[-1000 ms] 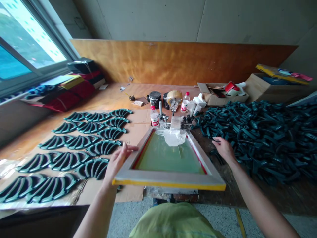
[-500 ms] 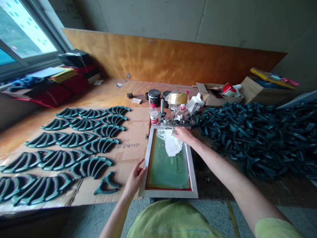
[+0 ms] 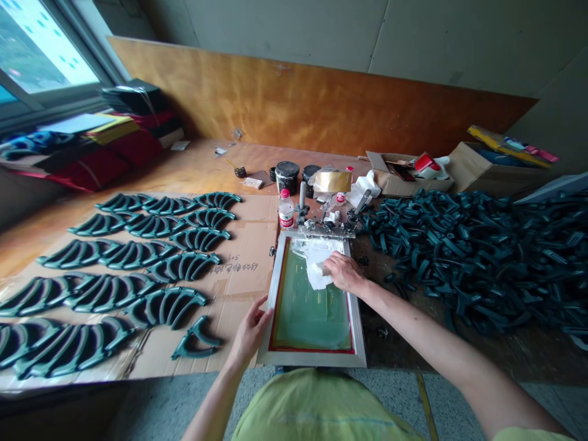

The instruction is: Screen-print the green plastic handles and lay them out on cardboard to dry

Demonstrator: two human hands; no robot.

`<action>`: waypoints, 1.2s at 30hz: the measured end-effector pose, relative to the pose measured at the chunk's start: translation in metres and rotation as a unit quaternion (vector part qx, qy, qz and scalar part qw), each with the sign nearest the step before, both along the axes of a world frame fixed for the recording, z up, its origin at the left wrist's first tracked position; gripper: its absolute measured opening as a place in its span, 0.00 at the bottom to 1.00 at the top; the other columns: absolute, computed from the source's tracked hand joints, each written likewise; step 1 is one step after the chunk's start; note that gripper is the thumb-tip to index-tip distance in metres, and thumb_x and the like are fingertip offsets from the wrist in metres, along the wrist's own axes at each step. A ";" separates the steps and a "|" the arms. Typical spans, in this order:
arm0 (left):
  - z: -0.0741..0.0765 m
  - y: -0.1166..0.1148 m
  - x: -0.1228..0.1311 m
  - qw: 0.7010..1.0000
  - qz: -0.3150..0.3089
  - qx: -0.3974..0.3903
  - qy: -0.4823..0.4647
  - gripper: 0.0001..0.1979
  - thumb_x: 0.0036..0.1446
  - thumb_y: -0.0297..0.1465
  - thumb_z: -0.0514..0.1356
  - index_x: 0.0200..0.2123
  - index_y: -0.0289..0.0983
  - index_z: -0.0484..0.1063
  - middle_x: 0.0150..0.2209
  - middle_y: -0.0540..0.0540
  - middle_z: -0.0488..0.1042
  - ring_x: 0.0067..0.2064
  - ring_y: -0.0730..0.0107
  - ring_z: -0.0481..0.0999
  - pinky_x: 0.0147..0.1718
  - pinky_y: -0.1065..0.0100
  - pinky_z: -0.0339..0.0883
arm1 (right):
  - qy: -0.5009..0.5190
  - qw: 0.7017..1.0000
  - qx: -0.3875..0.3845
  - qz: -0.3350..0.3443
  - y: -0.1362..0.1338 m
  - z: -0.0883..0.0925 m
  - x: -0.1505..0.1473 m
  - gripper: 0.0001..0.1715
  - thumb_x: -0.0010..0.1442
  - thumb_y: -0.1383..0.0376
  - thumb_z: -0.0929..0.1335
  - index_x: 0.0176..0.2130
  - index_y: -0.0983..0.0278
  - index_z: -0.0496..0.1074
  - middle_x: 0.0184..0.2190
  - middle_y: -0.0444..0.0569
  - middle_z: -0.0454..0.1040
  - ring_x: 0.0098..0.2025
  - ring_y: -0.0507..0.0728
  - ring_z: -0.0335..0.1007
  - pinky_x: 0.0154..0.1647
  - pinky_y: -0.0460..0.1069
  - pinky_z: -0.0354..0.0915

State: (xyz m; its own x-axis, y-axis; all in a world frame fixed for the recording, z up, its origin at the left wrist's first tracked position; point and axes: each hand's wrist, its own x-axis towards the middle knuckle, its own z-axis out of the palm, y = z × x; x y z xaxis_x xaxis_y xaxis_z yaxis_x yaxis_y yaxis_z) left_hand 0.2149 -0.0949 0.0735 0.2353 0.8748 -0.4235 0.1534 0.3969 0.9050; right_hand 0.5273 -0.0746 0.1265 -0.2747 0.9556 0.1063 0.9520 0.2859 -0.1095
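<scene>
Though white ink (image 3: 315,253) smears it, the framed screen (image 3: 309,315) looks green.

The single head-worn camera looks from above and behind the left hand (image 3: 250,331) and right hand (image 3: 345,273), facing forward and down. Range to the hands is near; coverage extends past them to the wall (image 3: 294,30) beyond.

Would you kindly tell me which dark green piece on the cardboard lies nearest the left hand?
The lone V-shaped piece near the cardboard's front edge, left of the left hand; the others lie nested in fanned groups.
</scene>
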 end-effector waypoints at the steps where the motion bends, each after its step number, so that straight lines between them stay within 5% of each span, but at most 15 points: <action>1: 0.000 0.000 0.000 1.000 0.001 -0.002 0.001 0.40 0.47 0.53 0.63 0.58 0.34 0.65 0.25 0.54 0.69 0.27 0.71 0.68 0.26 0.72 0.60 | 0.005 1.000 0.002 0.030 -0.008 0.000 0.001 0.12 0.54 0.78 0.63 0.32 0.64 0.71 0.32 0.52 0.74 0.41 0.60 0.66 0.38 0.50 0.62; 8: 0.004 -0.001 0.002 1.000 0.008 -0.003 0.000 0.41 0.46 0.54 0.63 0.57 0.34 0.65 0.26 0.52 0.72 0.27 0.70 0.70 0.25 0.71 0.61 | 0.046 0.988 -0.015 0.145 -0.019 0.017 0.024 0.13 0.52 0.79 0.64 0.32 0.63 0.71 0.31 0.48 0.72 0.38 0.56 0.65 0.36 0.48 0.61; 13: 0.004 -0.002 0.001 1.000 0.005 0.002 0.004 0.40 0.47 0.53 0.63 0.57 0.33 0.66 0.27 0.50 0.73 0.28 0.69 0.72 0.26 0.70 0.63 | 0.054 0.995 0.050 0.060 -0.008 0.006 0.008 0.13 0.56 0.79 0.63 0.34 0.64 0.73 0.34 0.51 0.72 0.40 0.58 0.64 0.39 0.50 0.63; 17: 0.004 -0.003 0.000 1.000 0.012 0.002 0.004 0.39 0.49 0.52 0.63 0.57 0.33 0.65 0.26 0.52 0.72 0.28 0.69 0.72 0.27 0.70 0.63 | 0.043 0.991 0.086 0.096 -0.030 -0.010 0.001 0.15 0.60 0.78 0.61 0.39 0.67 0.74 0.35 0.54 0.72 0.41 0.59 0.65 0.42 0.52 0.66; 22: 0.015 -0.002 0.000 1.000 0.015 -0.012 -0.003 0.40 0.47 0.52 0.64 0.57 0.34 0.66 0.26 0.52 0.71 0.28 0.70 0.72 0.27 0.71 0.63 | 0.124 0.988 0.058 0.073 -0.011 0.008 0.015 0.10 0.61 0.71 0.68 0.43 0.63 0.74 0.37 0.50 0.75 0.41 0.56 0.69 0.42 0.50 0.67; 28: 0.070 0.005 -0.004 0.999 0.003 -0.019 -0.026 0.41 0.45 0.52 0.66 0.60 0.39 0.67 0.27 0.51 0.75 0.31 0.65 0.75 0.29 0.69 0.67 | 0.128 0.984 0.021 -0.119 0.059 0.044 0.023 0.38 0.56 0.66 0.73 0.63 0.54 0.62 0.45 0.49 0.74 0.42 0.58 0.72 0.45 0.51 0.66; 32: 0.119 0.028 0.002 0.998 0.029 0.032 -0.035 0.30 0.50 0.55 0.61 0.45 0.37 0.78 0.36 0.45 0.79 0.36 0.61 0.77 0.31 0.67 0.70 | 0.144 0.958 0.124 -0.216 0.054 0.055 0.058 0.31 0.61 0.61 0.68 0.62 0.59 0.64 0.44 0.53 0.74 0.44 0.60 0.71 0.45 0.53 0.66; 36: 0.155 0.067 0.031 0.972 0.075 0.171 -0.139 0.26 0.54 0.54 0.57 0.40 0.37 0.76 0.39 0.44 0.78 0.38 0.63 0.77 0.32 0.67 0.72 | 0.187 0.934 0.118 -0.281 0.015 0.026 0.093 0.16 0.64 0.62 0.64 0.48 0.64 0.73 0.36 0.51 0.76 0.39 0.59 0.71 0.42 0.52 0.66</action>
State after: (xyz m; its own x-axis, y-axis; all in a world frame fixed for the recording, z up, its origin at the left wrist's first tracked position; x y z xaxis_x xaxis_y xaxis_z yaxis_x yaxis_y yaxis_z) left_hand 0.2457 -0.0275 0.2289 0.1583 0.9866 -0.0390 -0.1527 0.0635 0.9862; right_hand 0.6198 -0.0592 0.1528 0.3611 0.8760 0.3198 0.8672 -0.1893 -0.4606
